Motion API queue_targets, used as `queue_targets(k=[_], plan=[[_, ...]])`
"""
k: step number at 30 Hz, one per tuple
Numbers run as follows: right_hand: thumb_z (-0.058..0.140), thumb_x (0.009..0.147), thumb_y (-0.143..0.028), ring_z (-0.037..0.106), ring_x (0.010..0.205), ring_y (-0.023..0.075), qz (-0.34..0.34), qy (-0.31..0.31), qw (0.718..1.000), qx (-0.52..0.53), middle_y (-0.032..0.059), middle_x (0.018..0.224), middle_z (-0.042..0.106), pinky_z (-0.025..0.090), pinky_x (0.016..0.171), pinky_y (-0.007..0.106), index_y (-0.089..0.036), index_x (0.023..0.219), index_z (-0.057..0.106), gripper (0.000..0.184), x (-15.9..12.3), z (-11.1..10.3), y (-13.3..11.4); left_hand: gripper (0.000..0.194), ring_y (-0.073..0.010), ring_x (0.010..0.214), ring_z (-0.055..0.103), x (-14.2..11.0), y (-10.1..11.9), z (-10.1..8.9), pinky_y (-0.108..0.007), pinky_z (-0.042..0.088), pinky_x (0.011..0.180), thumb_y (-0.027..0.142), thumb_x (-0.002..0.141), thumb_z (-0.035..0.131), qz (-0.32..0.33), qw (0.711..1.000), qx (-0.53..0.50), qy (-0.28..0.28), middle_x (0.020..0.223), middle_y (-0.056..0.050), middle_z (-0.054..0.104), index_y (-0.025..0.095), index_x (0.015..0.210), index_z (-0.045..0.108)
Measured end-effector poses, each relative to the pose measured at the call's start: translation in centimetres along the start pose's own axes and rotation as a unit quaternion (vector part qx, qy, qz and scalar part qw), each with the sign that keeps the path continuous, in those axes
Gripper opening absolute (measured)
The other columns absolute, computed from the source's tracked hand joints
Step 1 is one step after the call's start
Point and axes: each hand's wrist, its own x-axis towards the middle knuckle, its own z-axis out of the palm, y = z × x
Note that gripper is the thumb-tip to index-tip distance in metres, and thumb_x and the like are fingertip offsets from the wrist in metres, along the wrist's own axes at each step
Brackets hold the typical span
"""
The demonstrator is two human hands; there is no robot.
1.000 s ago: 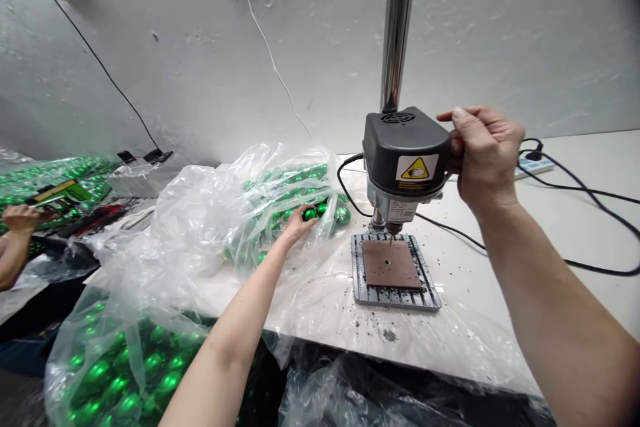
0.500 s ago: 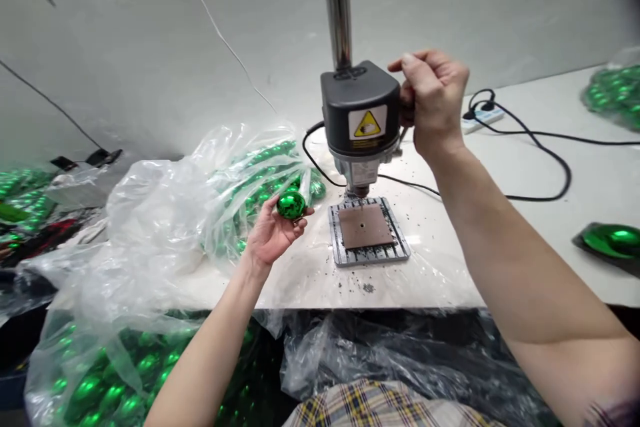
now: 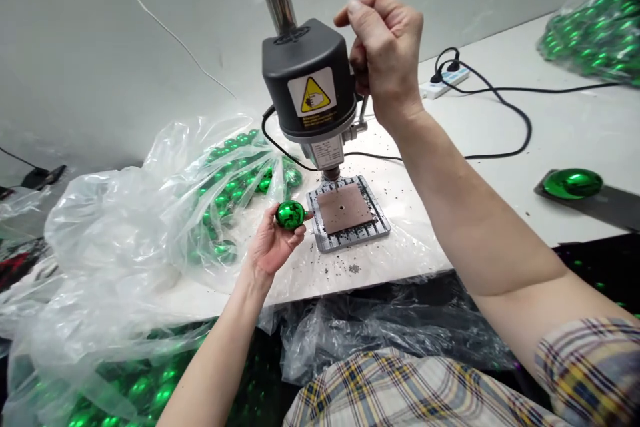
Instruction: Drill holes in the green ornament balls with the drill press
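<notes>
Brought the green ball [image 3: 290, 214] out of the clear plastic bag [image 3: 115, 213] since the earliest frame, and closer to the base plate [image 3: 327, 245] of the drill press [image 3: 305, 80]. Cradled now in the left hand [image 3: 275, 243], palm turned up, with fingers and thumb curled about the ball's sides. Reaching upward and slightly rightward from the bottom of the view with the left forearm. Raised high with the right hand [image 3: 387, 57], wrapped tight around the upper part of the metal lever [image 3: 363, 110] beside the press's motor housing (mostly hidden by those same fingers), with the forearm slanting down to a plaid sleeve [image 3: 590, 367] at lower right. Holding the ball just beside the plate's left edge, near the brown pad [image 3: 350, 213]; cannot tell from this angle whether touching the plate. Only a narrow gap between bit and pad. Hemmed on the left by the bag's loose folds, and in front by the edge of the white table [image 3: 475, 200]. More open surface to the right of the plate, as far as another green ornament [image 3: 573, 183] on a dark strip [image 3: 615, 207], with a black cable [image 3: 525, 133] looping behind.
</notes>
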Motion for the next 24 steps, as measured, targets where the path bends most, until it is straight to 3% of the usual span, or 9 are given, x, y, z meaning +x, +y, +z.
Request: queue_targets(k=[7,12,18,24], plan=[[0.049,0.101,-0.010,0.038,0.045,0.0071,-0.029,-0.024,0.999,0.022,-0.0081,0.048,0.039,0.029,0.039,0.024,-0.022,0.069,0.059,0.035,-0.2,-0.2,-0.2,0.040,-0.0161,0.082,0.068,2.0,-1.9,1.0,-0.027,0.056,0.066,0.047,0.094,0.063,0.052,0.998,-0.001,0.021,0.109,-0.008,0.070,0.027,0.128,0.058],[0.048,0.102,-0.009,0.036,0.045,0.0068,-0.016,-0.022,0.999,0.023,-0.0090,0.046,0.035,0.030,0.039,0.021,-0.022,0.069,0.056,0.037,-0.1,-0.1,-0.2,0.062,-0.0133,0.075,0.068,3.7,-3.2,1.9,-0.024,0.053,0.064,0.034,0.077,0.083,0.126,0.988,0.085,0.013,0.105,-0.004,0.068,0.025,0.131,0.054],[0.048,0.102,-0.013,0.036,0.047,0.0076,-0.025,-0.026,0.999,0.004,-0.0082,0.050,0.035,0.032,0.040,0.021,-0.024,0.069,0.053,0.035,0.0,-0.2,-0.3,0.067,-0.0078,0.058,0.057,5.7,-5.0,2.4,-0.019,0.037,0.046,0.046,0.069,0.087,0.190,0.962,0.188,0.057,0.091,-0.002,0.066,0.018,0.121,0.055],[0.049,0.103,-0.014,0.035,0.047,0.0067,-0.013,-0.026,1.000,0.002,-0.0085,0.051,0.035,0.033,0.040,0.019,-0.022,0.070,0.054,0.034,-0.2,-0.1,-0.2,0.063,-0.0117,0.074,0.060,6.8,-5.1,2.8,-0.022,0.045,0.060,0.046,0.070,0.085,0.230,0.942,0.229,0.082,0.098,-0.004,0.068,0.019,0.119,0.057]])
